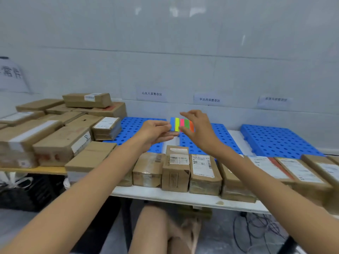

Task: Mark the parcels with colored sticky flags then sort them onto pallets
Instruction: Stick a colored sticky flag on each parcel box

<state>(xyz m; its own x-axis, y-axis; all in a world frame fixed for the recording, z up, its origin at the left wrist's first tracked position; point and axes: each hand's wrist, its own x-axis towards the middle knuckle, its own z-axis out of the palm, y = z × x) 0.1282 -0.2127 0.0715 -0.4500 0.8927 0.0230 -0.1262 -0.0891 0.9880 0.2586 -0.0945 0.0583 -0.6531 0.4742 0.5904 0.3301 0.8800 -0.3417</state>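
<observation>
at a white table point(165, 196) against a pale wall, i hold a pad of sticky flags point(181, 124) up in front of me, above the blue pallets. far to the left of the pad, a heap of brown cardboard parcels point(55, 132) covers that end of the table, some stacked two high, several with white labels. just to the right of the heap lies the left pallet point(134, 128), a blue plastic board full of round holes, bare where it shows. my left hand point(156, 132) pinches the pad's left edge between thumb and fingers, so it is clenched on the flags. the pad shows stripes of blue, yellow, pink, green and orange, side by side. my right hand point(199, 128) reaches to the pad's right side, thumb against the lower edge near the pink and green stripes, fingers arched loose above; whether it has caught a flag i cannot tell. behind and below the pad sits the middle pallet point(220, 138). nearer to me than the pad, a row of labelled parcels point(203, 173) lines the table's front edge. well to the right of the pad lies the right pallet point(275, 142). on the wall above the pad hang three paper signs point(209, 99), one over each pallet.
</observation>
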